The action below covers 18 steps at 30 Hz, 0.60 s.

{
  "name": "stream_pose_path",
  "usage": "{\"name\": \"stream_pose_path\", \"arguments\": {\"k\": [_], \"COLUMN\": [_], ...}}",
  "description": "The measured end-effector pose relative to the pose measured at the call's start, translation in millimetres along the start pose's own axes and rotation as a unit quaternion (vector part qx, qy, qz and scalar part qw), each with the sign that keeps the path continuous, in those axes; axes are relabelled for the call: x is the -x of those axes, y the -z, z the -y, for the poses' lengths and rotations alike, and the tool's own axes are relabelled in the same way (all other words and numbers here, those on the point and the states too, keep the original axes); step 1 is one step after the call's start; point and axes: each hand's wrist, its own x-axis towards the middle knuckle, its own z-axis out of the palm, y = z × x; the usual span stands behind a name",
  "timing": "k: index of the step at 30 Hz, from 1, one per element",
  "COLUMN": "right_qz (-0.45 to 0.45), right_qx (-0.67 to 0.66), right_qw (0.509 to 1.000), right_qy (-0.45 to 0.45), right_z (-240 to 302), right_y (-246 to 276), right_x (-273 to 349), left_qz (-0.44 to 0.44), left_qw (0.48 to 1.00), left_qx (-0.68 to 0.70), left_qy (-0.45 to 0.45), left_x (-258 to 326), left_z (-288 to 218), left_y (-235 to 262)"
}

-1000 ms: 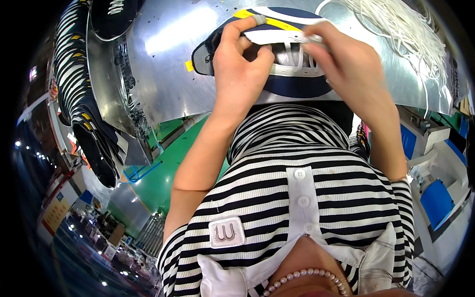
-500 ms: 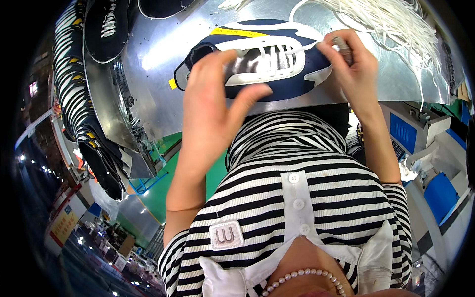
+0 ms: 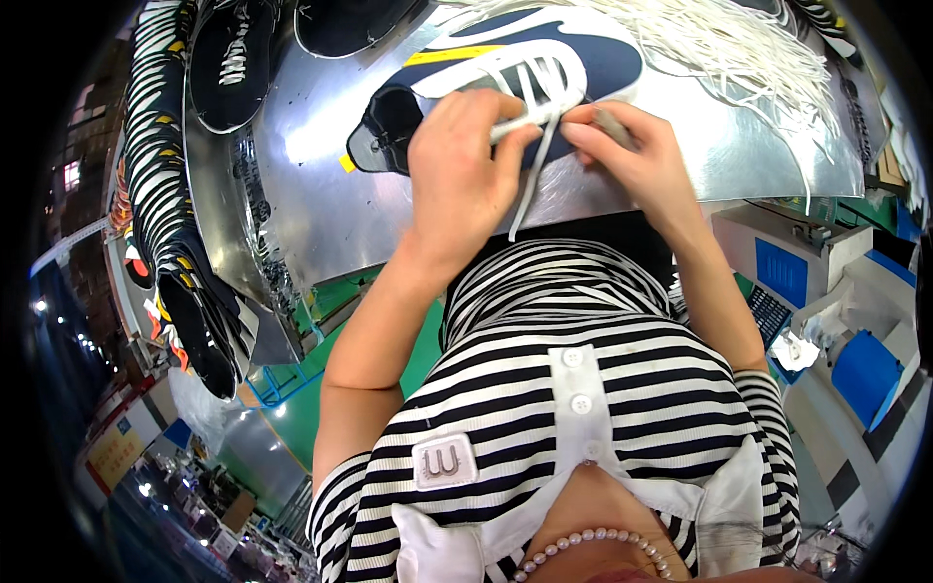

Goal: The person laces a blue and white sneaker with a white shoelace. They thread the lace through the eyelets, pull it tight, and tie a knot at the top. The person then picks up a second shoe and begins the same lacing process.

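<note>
A navy and white shoe upper (image 3: pixel 607 41) with a yellow stripe lies on the metal tabletop, its dark collar opening toward the left. White shoelace (image 3: pixel 530 189) crosses the lacing area, and one loose end hangs over the shoe's near side toward the table edge. My left hand (image 3: pixel 466 160) pinches the white eyelet edge between thumb and fingers. Close beside it, my right hand (image 3: pixel 632 155) is closed around a small grey-brown tool (image 3: pixel 612 128), its dark tip near the eyelets. The tool's exact kind is partly hidden by my fingers.
A heap of loose white shoelaces (image 3: pixel 724 58) lies at the far right of the metal tabletop (image 3: pixel 321 209). Dark shoe uppers, one laced (image 3: pixel 228 73), lie at the far left. A long stack of striped uppers (image 3: pixel 160 146) runs along the left side.
My right hand has moved left and nearer me, beside the left hand. My left hand has closed on the eyelet edge. The shoe has tilted and shifted, and a lace end now hangs down.
</note>
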Motion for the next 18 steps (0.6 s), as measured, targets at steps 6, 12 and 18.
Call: {"name": "stream_pose_path", "arguments": {"k": [6,12,18], "right_qz": [0.103,0.191,0.153], "right_qx": [-0.230,-0.182,0.048], "right_qw": [0.948,0.954,0.987], "right_qy": [-0.193,-0.142,-0.020], "right_z": [10,15,26], "right_y": [-10,-14,3], "right_x": [8,40,14], "left_qz": [-0.019,0.016,0.109], "left_qw": [0.999,0.999,0.992], "left_qx": [-0.004,-0.001,0.006], "left_qy": [-0.037,-0.047,0.055], "left_x": [-2,-7,-6], "left_z": [-3,2,17], "left_y": [4,4,-4]}}
